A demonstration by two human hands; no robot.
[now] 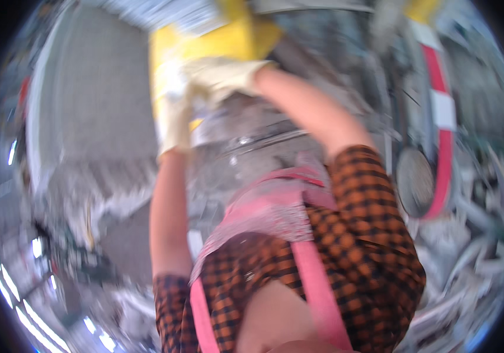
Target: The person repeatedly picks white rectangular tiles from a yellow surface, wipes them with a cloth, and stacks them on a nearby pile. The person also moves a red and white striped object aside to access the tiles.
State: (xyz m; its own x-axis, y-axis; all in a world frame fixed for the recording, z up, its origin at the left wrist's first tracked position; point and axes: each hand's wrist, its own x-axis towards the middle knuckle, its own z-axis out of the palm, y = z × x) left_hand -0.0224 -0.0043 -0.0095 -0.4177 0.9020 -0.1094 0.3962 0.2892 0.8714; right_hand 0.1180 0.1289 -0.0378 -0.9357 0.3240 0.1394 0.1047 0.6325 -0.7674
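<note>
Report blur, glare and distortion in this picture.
Head view: blur smears the left hand, right hand and yellow object; white glare burns out detail near the left hand; bright lights glow at lower left; fisheye curves outer edges, darkening corners.

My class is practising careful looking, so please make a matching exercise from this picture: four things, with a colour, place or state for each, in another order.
Column one
1. Right hand
2. Large yellow object
3. Apron
4. Shirt

Column two
A. Reaching the picture's top edge
B. Orange and black checks
C. In a cream glove
D. Pink

Right pairs: 1-C, 2-A, 3-D, 4-B
</note>
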